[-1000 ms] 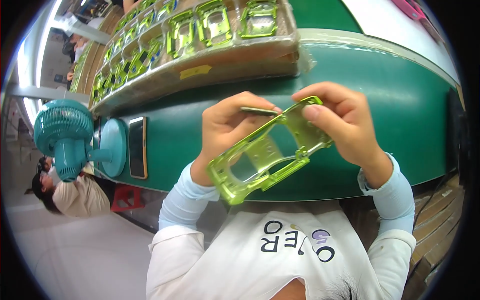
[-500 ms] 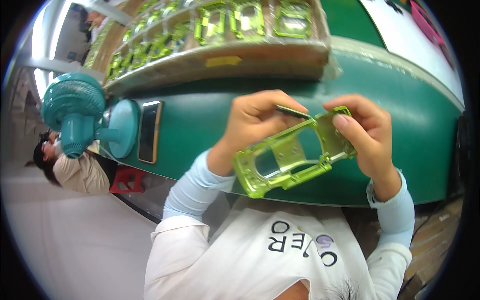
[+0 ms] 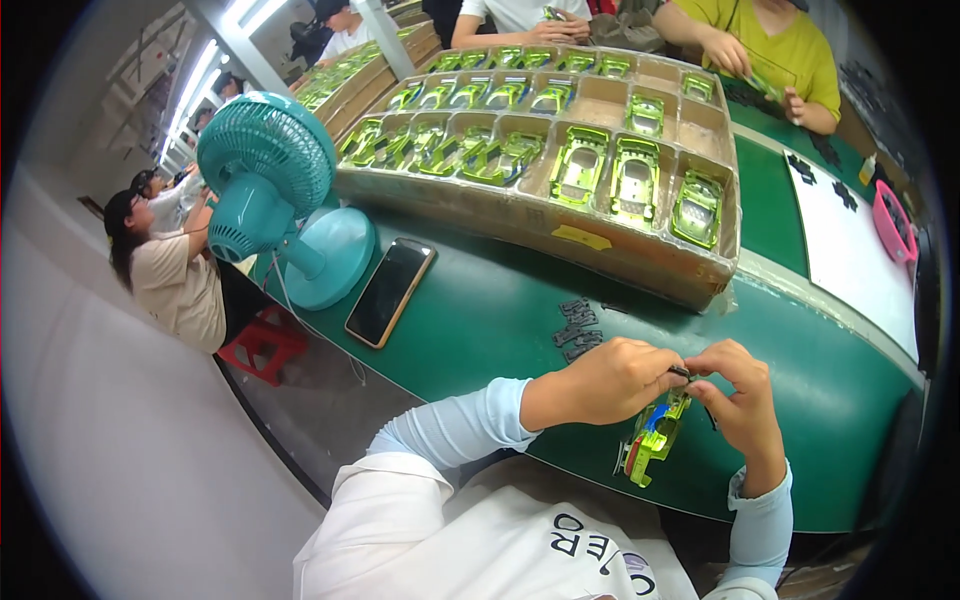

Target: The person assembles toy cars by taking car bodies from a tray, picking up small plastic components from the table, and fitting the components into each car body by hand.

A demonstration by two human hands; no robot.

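Observation:
A lime-green toy car body shell hangs tilted below my fingers, with blue and red markings showing on its side. My right hand grips its upper end between thumb and fingers. In a pinch, my left hand holds a small black plastic part right against that same end. Both hands' fingertips nearly meet there, so the exact contact between part and shell is hidden. Just beyond my left hand lies a small pile of black plastic parts on the green table.
A divided cardboard box with many green car shells stands ahead. To the left are a teal fan and a phone. Co-workers sit across the table and far left. A pink basket stands at the right by a white sheet.
The view has shifted, bringing in more of the box and the co-workers. My hands have come closer together, and the shell has swung from lying across between them to hanging down, side showing.

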